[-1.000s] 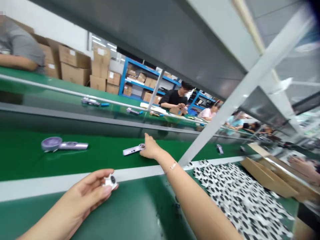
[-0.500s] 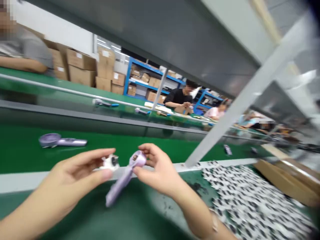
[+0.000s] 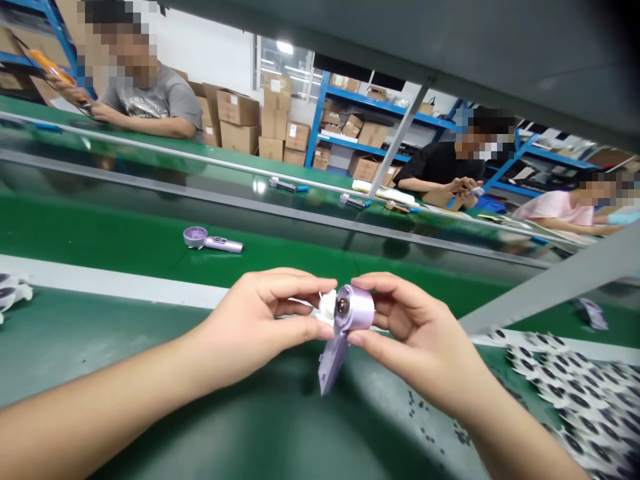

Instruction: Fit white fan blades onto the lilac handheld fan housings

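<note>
No legible txt: labels (image 3: 234, 99) on ctns (image 3: 239, 138) too small, print (image 3: 143, 107) on grey shirt (image 3: 177, 100) too blurry.

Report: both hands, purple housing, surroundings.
Right hand gripping purple housing, handle down. Left hand pinching white part at its opening, contact unclear. Second housing beyond, on green surface.

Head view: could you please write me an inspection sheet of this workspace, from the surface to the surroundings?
Surface: green worktop, bordered by a white strip.
Job's things: white part close beside the round end of a purple housing; whether they touch cannot be told.
Clutter: many black-and-white pieces at the right, with small dark bits near them.
Hands: left hand pinches the white part; right hand grips the purple housing's round end.
Cables: nothing seen on the worktop.
Surroundings: another purple piece on the darker green surface beyond the strip; cartons, blue shelving and co-workers in the background.
</note>
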Available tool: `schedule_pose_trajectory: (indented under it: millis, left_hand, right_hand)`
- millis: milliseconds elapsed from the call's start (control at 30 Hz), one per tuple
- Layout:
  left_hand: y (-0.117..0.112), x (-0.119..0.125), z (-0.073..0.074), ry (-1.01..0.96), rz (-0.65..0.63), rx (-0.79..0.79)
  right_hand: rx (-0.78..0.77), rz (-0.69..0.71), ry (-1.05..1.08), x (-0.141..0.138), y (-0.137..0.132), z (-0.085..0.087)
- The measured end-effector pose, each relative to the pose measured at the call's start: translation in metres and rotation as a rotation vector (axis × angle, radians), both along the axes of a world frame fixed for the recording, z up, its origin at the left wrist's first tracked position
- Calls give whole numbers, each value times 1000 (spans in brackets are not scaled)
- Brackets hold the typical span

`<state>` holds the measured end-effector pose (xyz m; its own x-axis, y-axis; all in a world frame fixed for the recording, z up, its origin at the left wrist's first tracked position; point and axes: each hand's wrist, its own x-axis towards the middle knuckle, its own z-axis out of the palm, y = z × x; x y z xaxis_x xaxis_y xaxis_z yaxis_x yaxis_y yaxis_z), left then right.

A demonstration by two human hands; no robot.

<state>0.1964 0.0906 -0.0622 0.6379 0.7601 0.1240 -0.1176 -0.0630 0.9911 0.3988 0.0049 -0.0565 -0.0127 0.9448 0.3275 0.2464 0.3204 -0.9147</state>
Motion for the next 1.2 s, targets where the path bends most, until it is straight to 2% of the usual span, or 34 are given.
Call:
schedule_pose_trajectory:
  millis: [133,333,467,667,767,967,1200]
  left_hand:
    - [3,0,-3,44,23,88]
    - [3,3,-1,49,9,133]
    - [3,2,2,38,-12,102]
    - [4,2,3,107,13,86]
    - [2,3,4,66,20,74]
    - [-2,4,8,-50,-16,-59]
    - [-5,3,10,-43,-13,-33]
  right_hand:
    - [73,-10,-121,0,0,2]
    - [62,19,-102,4,0,1]
    - [70,11,-110,6,-3,2]
    - [175,14,-205,6,-2,1]
    - [167,16,-168,6,-2,2]
    - [118,49,-47,6,-3,5]
    - [75,34,16,7,-4,2]
